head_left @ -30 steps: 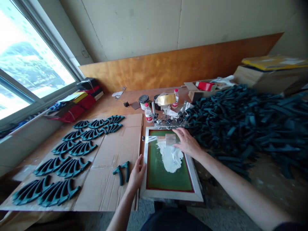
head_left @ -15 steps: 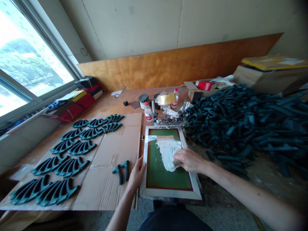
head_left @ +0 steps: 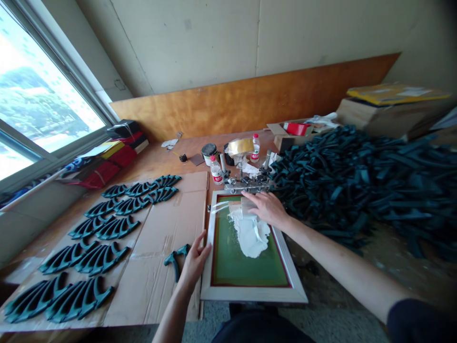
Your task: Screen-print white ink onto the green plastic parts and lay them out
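Observation:
A screen printing frame (head_left: 296,286) with a green mesh (head_left: 232,271) lies in front of me, its near end seeming slightly raised. White ink (head_left: 252,240) is smeared thickly over the middle of the mesh. At the frame's left side, my left hand (head_left: 195,259) is closed on the edge. My right hand (head_left: 267,207) reaches over the far part of the mesh, its fingers on a small pale squeegee (head_left: 247,206) at the top of the ink. Two dark green curved plastic handles (head_left: 174,264) lie on cardboard beside my left hand, partly hidden by it.
Rows of similar handles (head_left: 94,255) lie on the cardboard sheet (head_left: 153,238) at left. A big heap of them (head_left: 342,176) fills the right side. Behind the frame stand a metal hinge clamp (head_left: 246,182), bottles (head_left: 216,170), an ink tin (head_left: 210,153) and tape (head_left: 240,146).
My right hand has moved with the squeegee from the lower right of the ink to the far end of the mesh. The frame's near end looks higher; my left hand stays at its side.

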Demonstrator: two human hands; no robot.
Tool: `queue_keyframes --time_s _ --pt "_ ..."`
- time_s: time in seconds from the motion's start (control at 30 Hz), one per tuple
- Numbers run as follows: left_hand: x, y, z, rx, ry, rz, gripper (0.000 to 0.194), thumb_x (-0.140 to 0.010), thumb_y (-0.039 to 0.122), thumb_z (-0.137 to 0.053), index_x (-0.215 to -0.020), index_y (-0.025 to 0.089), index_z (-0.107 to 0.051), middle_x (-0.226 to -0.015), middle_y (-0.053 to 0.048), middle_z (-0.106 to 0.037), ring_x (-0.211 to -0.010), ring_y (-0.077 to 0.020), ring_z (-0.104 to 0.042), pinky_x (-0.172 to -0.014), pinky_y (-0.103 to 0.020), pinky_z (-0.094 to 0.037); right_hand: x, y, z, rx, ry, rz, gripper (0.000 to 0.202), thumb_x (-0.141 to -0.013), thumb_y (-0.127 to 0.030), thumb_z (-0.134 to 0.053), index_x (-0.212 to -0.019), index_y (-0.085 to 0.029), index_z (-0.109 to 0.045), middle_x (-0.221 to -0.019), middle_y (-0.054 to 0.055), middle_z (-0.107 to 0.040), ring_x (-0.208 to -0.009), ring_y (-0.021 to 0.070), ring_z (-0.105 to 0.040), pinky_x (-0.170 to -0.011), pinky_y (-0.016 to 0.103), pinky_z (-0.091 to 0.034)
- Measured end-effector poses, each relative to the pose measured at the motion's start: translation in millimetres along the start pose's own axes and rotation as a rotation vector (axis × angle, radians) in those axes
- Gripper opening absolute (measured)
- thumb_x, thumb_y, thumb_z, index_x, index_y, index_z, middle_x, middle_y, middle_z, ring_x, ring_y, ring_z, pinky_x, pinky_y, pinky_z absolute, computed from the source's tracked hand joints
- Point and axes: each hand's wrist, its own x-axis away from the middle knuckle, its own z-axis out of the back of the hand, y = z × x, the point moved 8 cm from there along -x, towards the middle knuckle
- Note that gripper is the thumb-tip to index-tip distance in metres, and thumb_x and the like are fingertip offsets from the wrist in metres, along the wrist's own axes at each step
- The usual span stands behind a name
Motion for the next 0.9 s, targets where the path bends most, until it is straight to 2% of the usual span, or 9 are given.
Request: queue_keyframes --time_s 0.1,0.2,0.3,0.43,0.53,0.67,0.73,0.83,0.9 --pt "10.4 43.9 3.8 0.038 0.044 -0.026 0.063 -0.072 0.061 -0.065 -0.119 0.018 -0.062 -0.076 -0.002 -0.069 -0.066 -0.0167 -0.062 -0.057 -0.024 -0.047 -4.4 35.3 26.6 0.007 0.16 -0.094 0.053 -0.087 -0.035 -0.061 -0.137 -0.025 -0.048 -0.102 0.006 -0.068 -0.09 0.0204 -0.063 -0.08 0.031 -0.048" --pt "7.4 100.2 0.7 0.177 0.069 -0.158 0.053 -0.076 0.065 -0.057 -0.1 0.018 -0.067 -0.081 -0.002 -0.069 -0.065 -0.0146 -0.061 -0.057 -0.024 -0.046 22.7 71.9 29.9 0.039 0.236 -0.219 0.031 -0.093 -0.029 -0.049 -0.115 -0.013 -0.064 -0.088 0.005 -0.071 -0.073 0.0153 -0.065 -0.064 0.024 -0.053" --pt "-7.6 159.3 -11.9 0.384 -0.01 -0.319 0.047 -0.077 0.06 -0.06 -0.099 0.019 -0.064 -0.086 -0.003 -0.069 -0.069 -0.0144 -0.062 -0.058 -0.024 -0.048 56.3 70.1 -5.9 0.071 0.13 -0.184 0.03 -0.091 -0.032 -0.048 -0.077 -0.015 -0.069 -0.073 0.003 -0.07 -0.062 0.0118 -0.063 -0.053 0.02 -0.052" --pt "-23.7 193.9 -26.1 0.454 -0.022 -0.379 0.043 -0.08 0.058 -0.058 -0.094 0.018 -0.061 -0.083 -0.004 -0.068 -0.074 -0.0142 -0.064 -0.056 -0.021 -0.048 85.6 40.0 -72.7 -0.051 -0.085 -0.165 0.017 -0.079 -0.032 -0.069 -0.074 -0.017 -0.062 -0.084 0.006 -0.067 -0.081 0.0181 -0.063 -0.07 0.025 -0.05" --pt "-14.7 153.2 -39.6 0.476 0.082 -0.324 0.045 -0.077 0.058 -0.062 -0.099 0.018 -0.059 -0.08 -0.003 -0.069 -0.067 -0.0126 -0.064 -0.054 -0.02 -0.047 92.3 28.6 -97.9 -0.174 -0.193 -0.336 0.011 -0.086 -0.025 -0.06 -0.08 -0.017 -0.056 -0.082 0.006 -0.064 -0.079 0.0183 -0.061 -0.07 0.026 -0.045" --pt "20.2 19.9 -111.5 0.284 -0.236 0.264 0.06 -0.07 0.062 -0.067 -0.103 0.012 -0.062 -0.091 -0.015 -0.072 -0.074 -0.0232 -0.069 -0.05 -0.025 -0.049 93.3 -12.2 -80.2 -0.304 -0.017 -0.414 0.014 -0.094 -0.028 -0.047 -0.085 -0.018 -0.052 -0.081 0.005 -0.06 -0.077 0.0181 -0.058 -0.07 0.028 -0.042" --pt "31.8 -16.8 -122.6 0.373 -0.23 0.323 0.056 -0.074 0.061 -0.065 -0.104 0.014 -0.061 -0.1 -0.015 -0.071 -0.086 -0.0251 -0.069 -0.06 -0.029 -0.054 91.4 -44.9 -70.3 -0.397 0.036 -0.241 0.009 -0.092 -0.026 -0.051 -0.088 -0.018 -0.054 -0.087 0.005 -0.061 -0.086 0.0196 -0.057 -0.077 0.03 -0.043" --pt "22.6 -37.4 -85.7 0.413 -0.032 0.282 0.046 -0.074 0.057 -0.066 -0.095 0.016 -0.061 -0.09 -0.011 -0.073 -0.08 -0.022 -0.07 -0.059 -0.028 -0.053 94.2 -51.1 -66.1 -0.393 -0.034 0.034 0.013 -0.09 -0.016 -0.05 -0.098 -0.021 -0.059 -0.1 0.004 -0.062 -0.1 0.018 -0.054 -0.088 0.029 -0.041" --pt "7.3 -45.2 -27.0 0.239 0.131 0.245 0.045 -0.074 0.059 -0.062 -0.092 0.017 -0.059 -0.083 -0.008 -0.073 -0.069 -0.0206 -0.069 -0.051 -0.025 -0.05 100.4 5.6 -67.1 -0.193 -0.085 -0.069 0.027 -0.087 -0.006 -0.046 -0.102 -0.022 -0.062 -0.105 0.003 -0.063 -0.103 0.0166 -0.053 -0.089 0.027 -0.04"
